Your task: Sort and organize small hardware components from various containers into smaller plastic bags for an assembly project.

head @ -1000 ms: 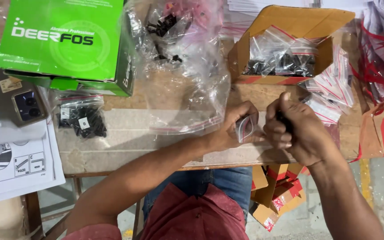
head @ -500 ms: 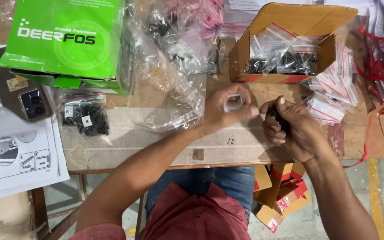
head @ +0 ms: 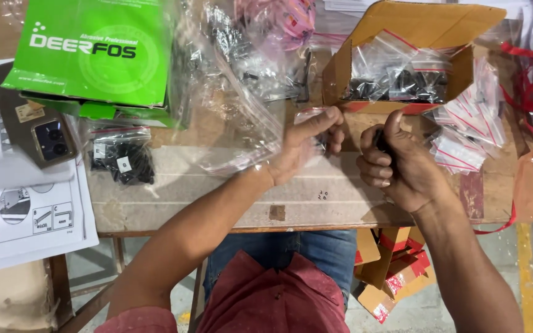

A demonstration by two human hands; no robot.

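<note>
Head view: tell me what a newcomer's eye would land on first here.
The bright green box at the upper left of the wooden table stands out most. Next comes the open cardboard box at the upper right, filled with small clear bags of dark parts. In the middle, the left hand pinches a small clear bag while the right hand is closed round something dark.

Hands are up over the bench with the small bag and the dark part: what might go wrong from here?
1. The left hand pinches a small clear bag only by its fingertips; it may slip out.
2. The right hand is closed round something dark; if it drops, it could roll off the table edge near the person's lap.
3. The loose big plastic bag beside the left wrist might snag.
</note>
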